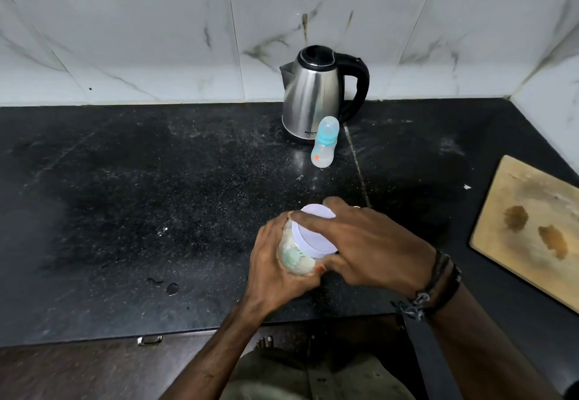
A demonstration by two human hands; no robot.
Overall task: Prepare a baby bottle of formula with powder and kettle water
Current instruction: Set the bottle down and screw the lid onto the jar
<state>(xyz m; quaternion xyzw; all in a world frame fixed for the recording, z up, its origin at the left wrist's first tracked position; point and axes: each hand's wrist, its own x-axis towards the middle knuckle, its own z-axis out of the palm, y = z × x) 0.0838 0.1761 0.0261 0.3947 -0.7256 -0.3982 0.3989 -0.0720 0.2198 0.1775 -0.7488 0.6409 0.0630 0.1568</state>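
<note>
Pretty early on tbh: left hand (279,261) wraps the powder jar (297,257) near the surface (125,196) edge, right hand (360,243) grips its white lid (313,233), while the baby bottle (324,142) sits capped by the kettle (313,95).

The kettle (313,95) reads, seemingly, "MILTON" (low on its body).

Left hand (275,261), right hand (366,243), both curled.

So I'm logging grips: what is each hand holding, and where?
Left hand grips the jar by its body; right hand grips its white lid.
</note>
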